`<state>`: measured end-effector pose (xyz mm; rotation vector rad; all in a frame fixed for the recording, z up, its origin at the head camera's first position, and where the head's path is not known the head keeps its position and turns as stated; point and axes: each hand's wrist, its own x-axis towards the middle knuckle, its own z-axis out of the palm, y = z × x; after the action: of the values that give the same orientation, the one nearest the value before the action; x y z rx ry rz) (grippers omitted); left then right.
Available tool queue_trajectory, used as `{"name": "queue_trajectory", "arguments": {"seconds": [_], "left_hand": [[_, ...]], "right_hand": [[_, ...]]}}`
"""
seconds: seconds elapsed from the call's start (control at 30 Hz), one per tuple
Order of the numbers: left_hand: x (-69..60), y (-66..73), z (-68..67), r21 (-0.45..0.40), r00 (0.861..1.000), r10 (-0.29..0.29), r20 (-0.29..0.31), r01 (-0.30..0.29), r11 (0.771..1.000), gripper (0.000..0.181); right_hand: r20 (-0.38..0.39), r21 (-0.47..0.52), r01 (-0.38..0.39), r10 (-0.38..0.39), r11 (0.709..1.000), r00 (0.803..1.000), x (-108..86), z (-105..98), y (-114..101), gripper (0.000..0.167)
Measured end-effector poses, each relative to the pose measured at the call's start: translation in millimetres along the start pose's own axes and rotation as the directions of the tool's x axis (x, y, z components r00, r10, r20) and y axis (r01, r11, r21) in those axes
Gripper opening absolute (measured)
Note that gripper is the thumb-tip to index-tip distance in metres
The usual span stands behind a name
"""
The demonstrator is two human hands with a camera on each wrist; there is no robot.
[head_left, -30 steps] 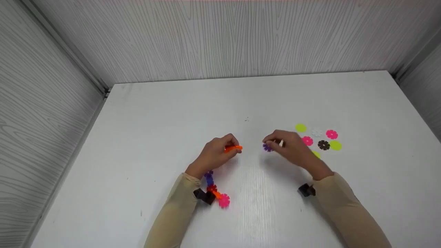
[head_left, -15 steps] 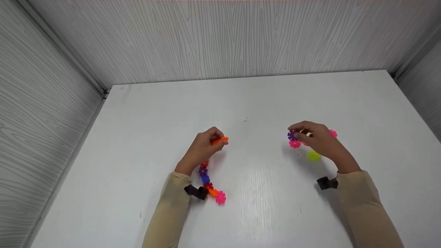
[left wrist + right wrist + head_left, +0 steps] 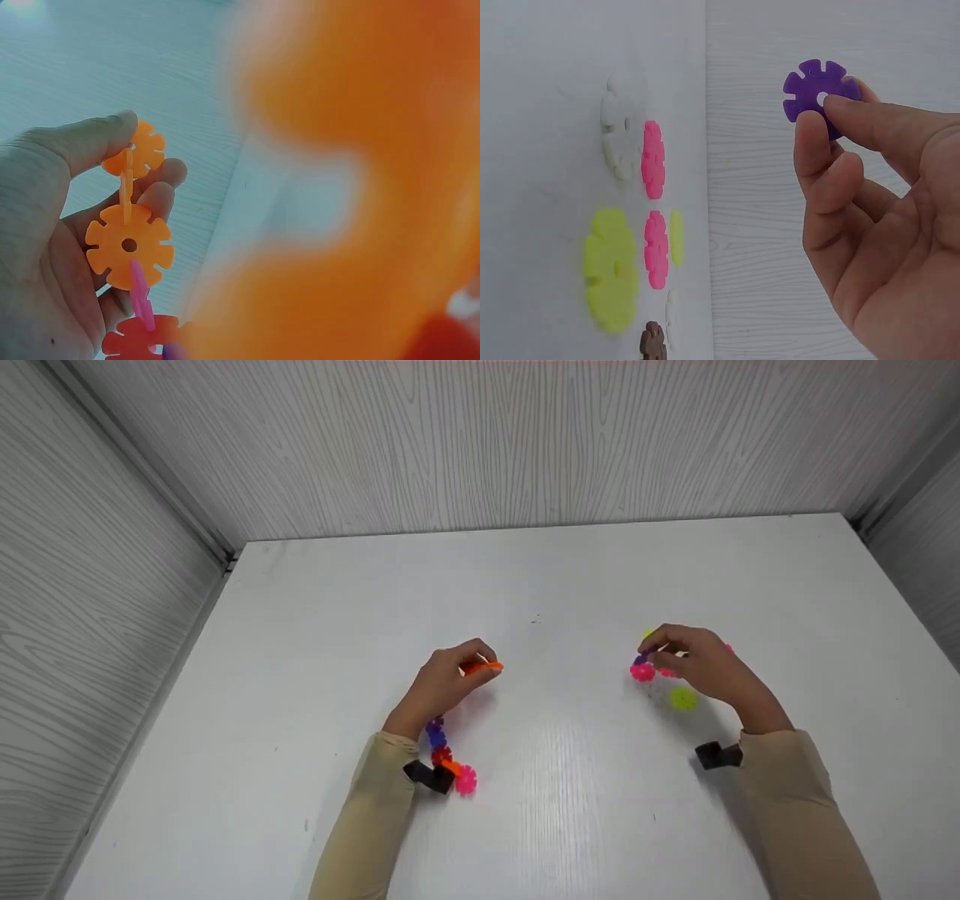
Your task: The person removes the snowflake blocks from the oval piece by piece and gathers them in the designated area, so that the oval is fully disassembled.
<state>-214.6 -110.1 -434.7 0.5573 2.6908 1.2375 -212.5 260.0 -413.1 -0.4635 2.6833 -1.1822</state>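
My left hand [image 3: 450, 681] pinches an orange notched disc [image 3: 150, 146] between thumb and fingers. That disc ends a chain of interlocked flower-shaped discs, where another orange disc [image 3: 112, 259], a thin pink one [image 3: 141, 289] and a red one [image 3: 124, 343] follow. In the head view the chain hangs below the wrist, through blue [image 3: 438, 739] and red to a pink end disc [image 3: 466, 780]; the forearm covers part of it. My right hand [image 3: 701, 666] holds a single purple disc [image 3: 802, 97] by its edge, raised over the loose discs.
Loose discs lie on the white table [image 3: 570, 810] around and under the right hand: pink [image 3: 643, 672], yellow-green [image 3: 684, 698], clear white [image 3: 613, 112] and brown [image 3: 653, 343]. A grained panel [image 3: 480, 450] rises along the table's back edge.
My right hand has moved right and slightly away with the purple disc, over the loose discs, and the disc has turned. My left hand has shifted a little left with the chain.
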Motion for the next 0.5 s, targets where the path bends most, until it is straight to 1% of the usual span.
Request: {"name": "queue_trajectory", "arguments": {"seconds": [0.2,0.37,0.5], "left_hand": [[1.6,-1.1,0.0,0.007,1.0,0.008,0.011,-0.008,1.0,0.017],[1.4,-0.2,0.3,0.012,1.0,-0.014,0.023,0.014,1.0,0.017],[0.6,-1.0,0.5,0.005,0.999,-0.027,0.032,0.027,1.0,0.015]], "right_hand": [[-0.008,-0.032,-0.01,0.01,0.999,1.0,-1.6,-3.8,1.8,0.013],[-0.019,-0.038,-0.018,0.017,0.999,1.0,-1.3,-5.1,4.4,0.016],[-0.011,-0.039,-0.063,0.063,0.997,0.998,-1.2,-7.7,7.3,0.02]]}}
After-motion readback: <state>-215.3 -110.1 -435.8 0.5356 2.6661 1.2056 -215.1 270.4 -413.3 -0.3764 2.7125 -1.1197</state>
